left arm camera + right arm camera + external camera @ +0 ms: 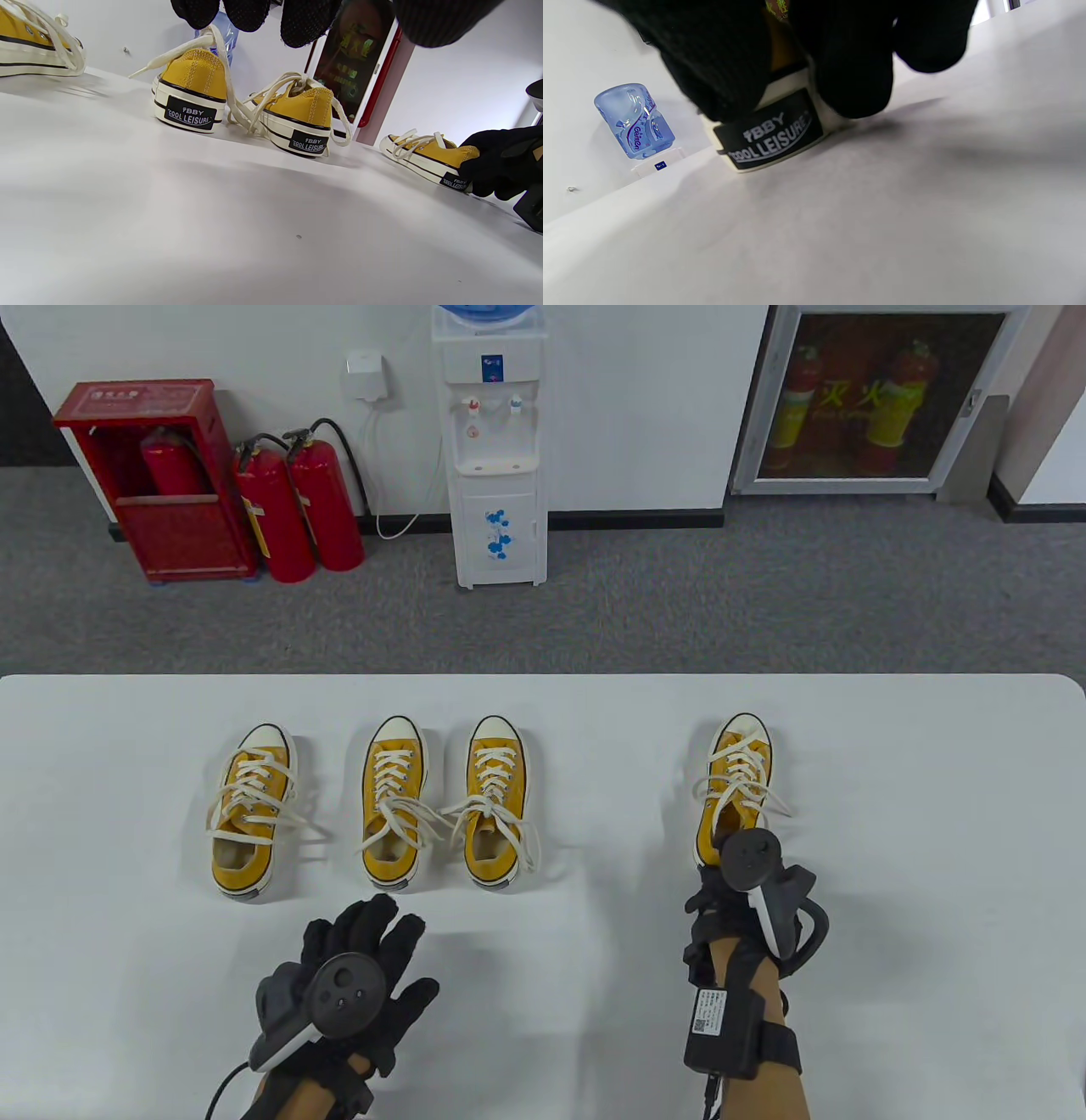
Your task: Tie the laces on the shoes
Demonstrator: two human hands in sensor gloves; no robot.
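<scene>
Four yellow canvas sneakers with cream laces stand on the white table (916,831), toes pointing away. The leftmost shoe (250,814) stands alone. The middle two shoes (393,806) (495,806) stand side by side, and their loose lace ends spread out and meet between them. My right hand (721,891) grips the heel of the rightmost shoe (738,780); in the right wrist view its fingers (852,63) curl over the heel above the black label (772,135). My left hand (373,950) hovers with fingers spread, just short of the middle pair's heels (191,91) (297,114), holding nothing.
Beyond the table's far edge (543,677) there is grey carpet, with a water dispenser (496,449), red fire extinguishers (293,509) and a red cabinet (153,475) against the wall. Bare tabletop lies between the third and the rightmost shoe.
</scene>
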